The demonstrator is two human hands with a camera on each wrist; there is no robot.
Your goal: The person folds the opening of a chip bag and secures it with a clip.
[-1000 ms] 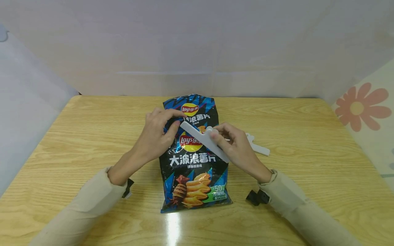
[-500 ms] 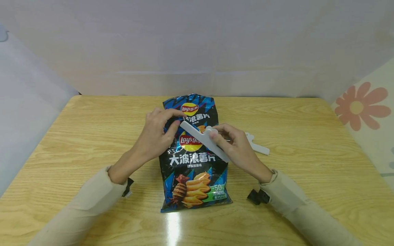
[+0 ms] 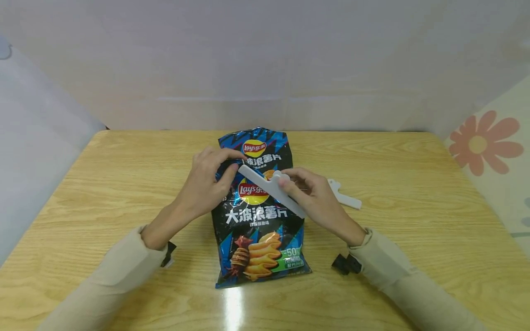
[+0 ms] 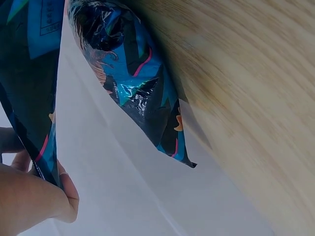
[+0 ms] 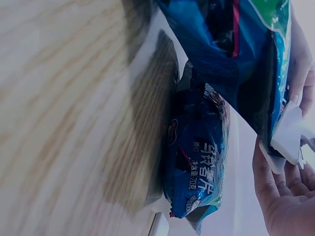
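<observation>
Your long white plastic sealing clip (image 3: pixel 271 191) lies slantwise across the upper half of the black and blue foil bag of crisps (image 3: pixel 258 216), which rests flat on the pale wooden table (image 3: pixel 103 193) near its middle, its top folded over toward the far edge. Your right hand (image 3: pixel 316 202) grasps the clip at its nearer end, thumb and fingers curled round the bar; the right wrist view shows the white end of the clip (image 5: pixel 288 140) against the bag's edge beside your palm (image 5: pixel 283 196). Your left hand (image 3: pixel 204 184) pinches the bag's left edge by the fold, fingertips on top and thumb beneath, just at the clip's far tip; from the left wrist view your fingers (image 4: pixel 29 196) close on the foil (image 4: pixel 133 83).

Just beyond your right hand a second white plastic clip (image 3: pixel 345 195) lies on the table, apart from the bag. Both forearms wear beige sleeves (image 3: pixel 124 271), each with a small black strap at the wrist (image 3: pixel 343 264). A pale wall stands behind, and a cloth with an orange flower (image 3: pixel 482 145) hangs at the right.
</observation>
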